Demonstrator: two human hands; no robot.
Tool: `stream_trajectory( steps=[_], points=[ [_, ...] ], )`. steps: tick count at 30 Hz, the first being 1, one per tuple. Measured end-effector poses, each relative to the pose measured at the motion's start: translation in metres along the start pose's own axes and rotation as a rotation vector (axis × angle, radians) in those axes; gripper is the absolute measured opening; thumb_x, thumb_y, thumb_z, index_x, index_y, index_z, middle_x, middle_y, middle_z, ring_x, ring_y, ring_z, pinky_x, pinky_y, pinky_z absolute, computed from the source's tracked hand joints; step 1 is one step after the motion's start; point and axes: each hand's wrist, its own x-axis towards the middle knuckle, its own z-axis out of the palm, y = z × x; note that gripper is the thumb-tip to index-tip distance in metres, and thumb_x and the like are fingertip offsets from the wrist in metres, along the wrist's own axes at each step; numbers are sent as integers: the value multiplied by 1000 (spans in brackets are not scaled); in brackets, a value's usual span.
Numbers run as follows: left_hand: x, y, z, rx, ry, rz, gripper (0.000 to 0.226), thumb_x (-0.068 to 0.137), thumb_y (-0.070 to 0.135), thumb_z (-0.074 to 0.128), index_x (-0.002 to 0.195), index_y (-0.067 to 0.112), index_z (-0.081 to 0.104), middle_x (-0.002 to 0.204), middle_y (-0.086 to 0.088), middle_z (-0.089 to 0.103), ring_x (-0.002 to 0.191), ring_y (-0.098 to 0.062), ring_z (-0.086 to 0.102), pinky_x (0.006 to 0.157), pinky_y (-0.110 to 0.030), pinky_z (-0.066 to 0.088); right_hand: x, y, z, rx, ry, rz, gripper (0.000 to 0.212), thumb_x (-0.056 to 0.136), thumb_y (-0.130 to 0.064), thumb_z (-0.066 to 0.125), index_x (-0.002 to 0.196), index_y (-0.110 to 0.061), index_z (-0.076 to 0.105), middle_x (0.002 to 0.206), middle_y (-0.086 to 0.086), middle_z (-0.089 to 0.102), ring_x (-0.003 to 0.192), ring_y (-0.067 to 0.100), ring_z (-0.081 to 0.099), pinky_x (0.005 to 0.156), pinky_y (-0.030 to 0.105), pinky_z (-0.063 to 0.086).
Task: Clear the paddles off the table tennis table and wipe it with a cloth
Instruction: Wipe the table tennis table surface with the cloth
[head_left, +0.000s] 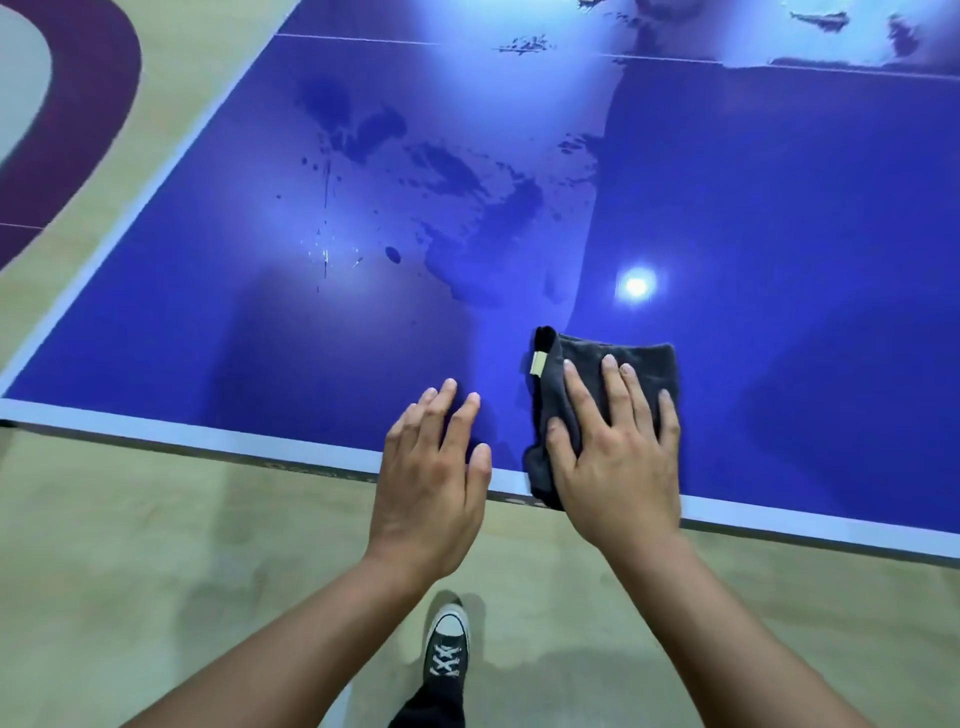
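Observation:
A blue table tennis table with white edge lines fills most of the view. A folded dark grey cloth with a small pale tag lies at the table's near edge. My right hand presses flat on the cloth with fingers straight and spread. My left hand hovers or rests at the near edge just left of the cloth, fingers straight, holding nothing. Wet smears and droplets darken the table's middle. No paddles are in view.
The table's near white edge runs from left to lower right. The left edge meets a pale wooden floor with a maroon curved marking. My shoe stands on the floor below the table edge. A light glare reflects off the surface.

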Motion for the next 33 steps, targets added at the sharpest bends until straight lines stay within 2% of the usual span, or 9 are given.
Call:
stream_trajectory(
  steps=[2, 5, 8, 12, 15, 22, 26, 33],
  points=[
    [13, -8, -5, -8, 29, 33, 48, 100, 39, 38, 134, 16, 60, 142, -6, 54, 130, -28, 48, 110, -38, 33, 21, 2, 3, 4, -4, -18, 62, 99, -54, 26, 159, -38, 28, 166, 5, 27, 155, 19, 18, 126, 51, 7],
    [39, -22, -15, -14, 31, 74, 43, 98, 40, 41, 128, 17, 62, 132, -3, 56, 116, -28, 52, 103, -38, 38, 62, 0, 9, 14, -30, -1, 63, 99, -56, 21, 160, -41, 22, 169, 2, 20, 157, 17, 11, 126, 49, 2],
    [76, -34, -15, -3, 39, 85, 47, 98, 40, 40, 132, 15, 60, 139, -5, 54, 124, -30, 51, 107, -40, 37, 105, 0, 14, 24, -54, 17, 65, 97, -57, 17, 160, -42, 18, 170, 0, 14, 157, 14, 5, 127, 47, -2],
    [132, -44, -9, 40, 30, 114, 52, 99, 40, 37, 139, 14, 56, 151, -9, 47, 138, -32, 44, 115, -44, 33, 165, -1, 20, 41, -53, 52, 62, 100, -55, 22, 160, -42, 17, 171, -1, 12, 157, 13, 3, 127, 47, -4],
    [168, -54, -7, 45, -5, 47, 57, 99, 42, 34, 145, 13, 52, 158, -12, 40, 145, -35, 37, 118, -50, 30, 215, 3, 24, 36, -69, 72, 61, 101, -54, 23, 161, -42, 16, 171, -2, 10, 157, 12, 1, 127, 46, -5],
    [186, -55, -9, 5, 31, -38, 56, 98, 41, 36, 143, 13, 54, 157, -8, 40, 143, -33, 39, 117, -48, 29, 327, 21, 32, 59, -69, 125, 60, 102, -52, 26, 160, -42, 19, 171, -2, 11, 157, 11, 3, 126, 45, -6],
    [191, -56, -3, 43, 39, -42, 58, 96, 37, 38, 145, 8, 52, 158, -13, 39, 146, -37, 36, 120, -51, 26, 392, 33, 33, 77, -80, 132, 60, 101, -53, 27, 160, -42, 21, 171, -2, 12, 157, 12, 4, 126, 44, -6],
    [194, -52, -4, 79, -18, -64, 57, 93, 29, 42, 141, 1, 54, 155, -20, 41, 142, -46, 39, 116, -60, 31, 519, 47, 35, 56, -138, 137, 62, 100, -53, 27, 160, -39, 23, 171, -1, 13, 157, 14, 5, 126, 46, -5]
  ],
)
